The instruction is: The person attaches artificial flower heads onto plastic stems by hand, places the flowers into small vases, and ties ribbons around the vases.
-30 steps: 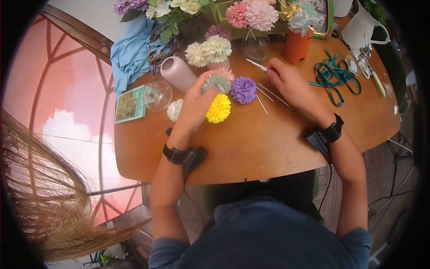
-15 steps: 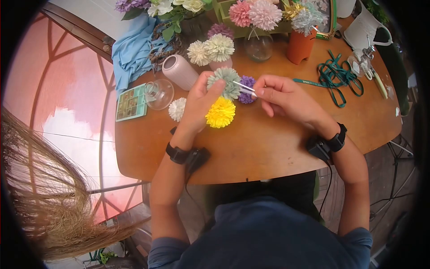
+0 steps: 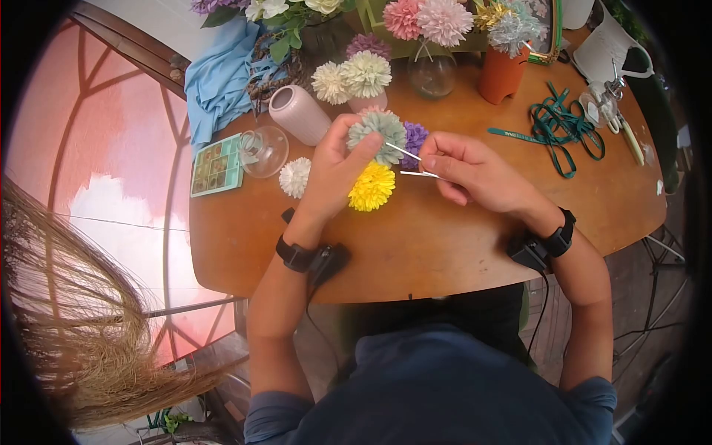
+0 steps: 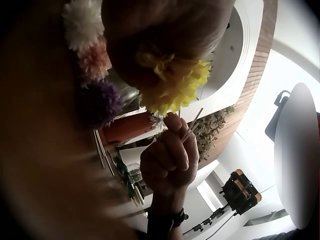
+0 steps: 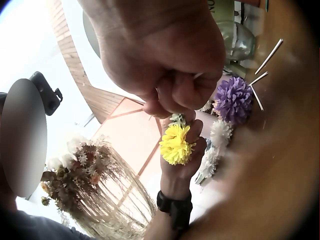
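In the head view the left hand [image 3: 331, 169] holds a grey-green pompom flower [image 3: 380, 133], its thumb against the petals. A yellow flower [image 3: 371, 187] hangs just below, by the same hand. The right hand [image 3: 475, 172] pinches two thin white sticks [image 3: 415, 173]; the tip of the upper one reaches the grey-green flower, and whether it is inside cannot be told. In the right wrist view the right hand [image 5: 165, 55] has curled fingers, with the left hand [image 5: 181, 167] behind the yellow flower [image 5: 176, 145].
A purple flower [image 3: 414, 142] lies behind the hands, a white flower [image 3: 295, 178] left of them. Farther back stand a pink vase [image 3: 300, 117], a glass vase [image 3: 432, 74] and an orange pot [image 3: 504, 76]. Green ribbon [image 3: 560, 126] lies at right, a turquoise box [image 3: 216, 167] at left.
The right hand has come down and left from above the loose sticks, bringing its sticks to the grey-green flower. The two sticks now stand farther apart. The left hand has turned the flower slightly.
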